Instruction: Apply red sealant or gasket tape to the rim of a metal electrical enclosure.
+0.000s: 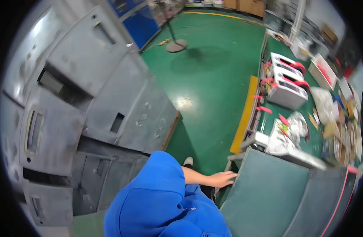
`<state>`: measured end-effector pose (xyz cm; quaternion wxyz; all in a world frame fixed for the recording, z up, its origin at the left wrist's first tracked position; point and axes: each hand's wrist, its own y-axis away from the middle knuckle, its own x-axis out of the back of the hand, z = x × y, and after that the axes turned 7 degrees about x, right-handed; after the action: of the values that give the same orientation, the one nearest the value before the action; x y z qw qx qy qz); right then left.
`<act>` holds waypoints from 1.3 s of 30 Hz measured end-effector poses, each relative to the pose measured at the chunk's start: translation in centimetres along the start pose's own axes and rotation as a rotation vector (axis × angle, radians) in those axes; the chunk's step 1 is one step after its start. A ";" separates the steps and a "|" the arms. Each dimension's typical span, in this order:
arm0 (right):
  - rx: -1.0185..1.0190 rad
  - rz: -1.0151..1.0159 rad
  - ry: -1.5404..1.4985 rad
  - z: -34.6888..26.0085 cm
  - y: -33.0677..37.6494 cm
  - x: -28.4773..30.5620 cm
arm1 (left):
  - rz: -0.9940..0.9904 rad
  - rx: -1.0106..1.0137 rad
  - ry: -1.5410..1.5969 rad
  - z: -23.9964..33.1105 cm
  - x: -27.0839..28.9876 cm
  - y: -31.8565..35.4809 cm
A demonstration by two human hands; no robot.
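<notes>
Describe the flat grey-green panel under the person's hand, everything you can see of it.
The grey-green panel is a broad, flat sheet with a dull, matte, painted-metal look and straight edges, lying roughly level at the lower right, beside the cluttered green workbench. Its surface looks bare and slightly scuffed. A dark panel with a red edge adjoins its right side. The person's hand, fingers spread, rests on its left edge near the upper corner. Its lower part runs out of view.

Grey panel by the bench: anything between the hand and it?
Nothing visible. The right hand already rests with spread fingers on the near edge of the grey panel. No object lies between them. The left hand is not in view.
</notes>
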<state>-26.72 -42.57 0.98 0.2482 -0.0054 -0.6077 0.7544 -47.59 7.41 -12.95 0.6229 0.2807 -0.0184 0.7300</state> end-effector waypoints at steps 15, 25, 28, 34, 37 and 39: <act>0.800 -0.784 -2.334 -60.6 2.8 48.0 | 1.184 0.286 0.218 -15.6 25.4 24.1; 1.393 -1.097 -2.642 -71.7 5.9 60.9 | 1.914 0.377 0.027 -8.7 27.7 33.5; 1.698 -1.052 -2.539 -74.6 4.1 60.7 | 2.051 0.453 -0.132 -5.6 30.3 33.7; 1.333 -0.783 -3.026 -86.2 -6.1 62.1 | 2.244 0.479 -0.655 -1.0 36.1 32.2; 0.922 -0.819 -3.252 -90.6 -15.9 65.9 | 2.186 0.483 -0.915 1.5 39.3 31.2; 0.712 -0.957 -3.336 -92.4 -21.5 69.8 | 2.162 0.398 -1.016 2.3 41.6 30.5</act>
<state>-51.38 71.46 17.05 0.4093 -0.9070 -0.0391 0.0913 -77.53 37.17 16.81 -0.4410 0.4659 -0.3731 0.6703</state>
